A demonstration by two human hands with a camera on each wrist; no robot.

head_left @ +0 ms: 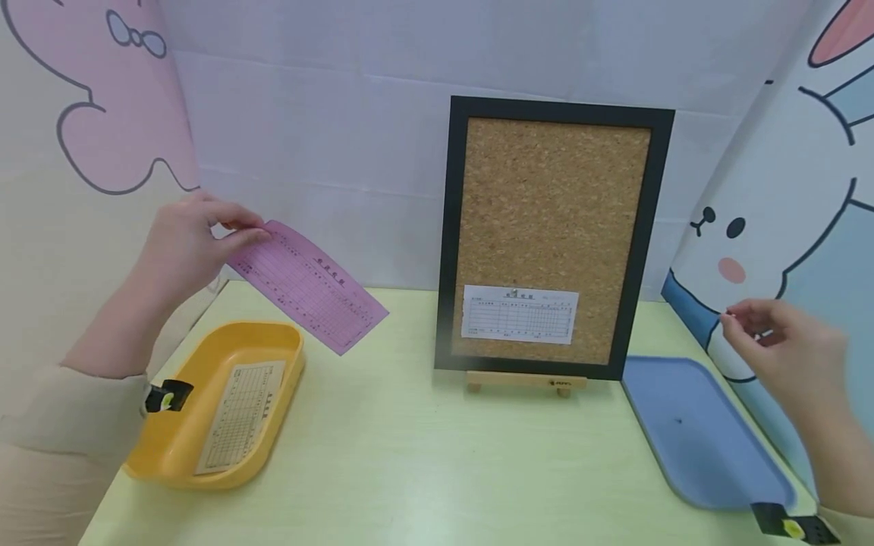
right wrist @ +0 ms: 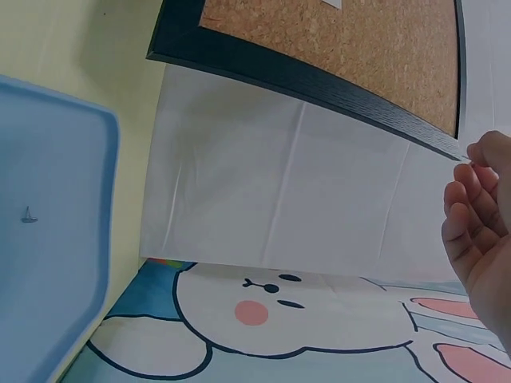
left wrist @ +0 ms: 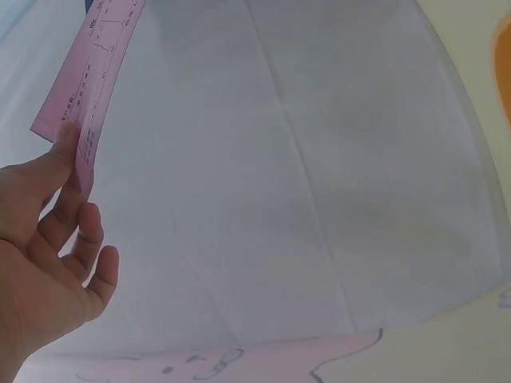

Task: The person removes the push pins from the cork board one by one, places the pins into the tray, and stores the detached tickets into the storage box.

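Observation:
My left hand [head_left: 194, 246] pinches a pink printed form [head_left: 314, 284] by its upper left corner, between thumb and fingers, above the table. In the left wrist view the same slip [left wrist: 96, 88] hangs out past the fingertips. On the right, my right hand [head_left: 785, 349] is raised with thumb and index finger together on a tiny pushpin, whose thin point [right wrist: 465, 158] barely shows in the right wrist view. Between the hands stands a black-framed corkboard [head_left: 553, 205]. A white printed form [head_left: 520, 318] is fixed low on it by a pushpin [head_left: 514, 293] at its top edge.
A yellow basket [head_left: 293, 371] at the left holds a pale printed form [head_left: 242, 417]. The corkboard leans on a small wooden stand [head_left: 526, 381]. A blue tray [head_left: 724, 470] at the right holds one small pushpin [head_left: 678, 420]. White and cartoon-printed cloths surround the table.

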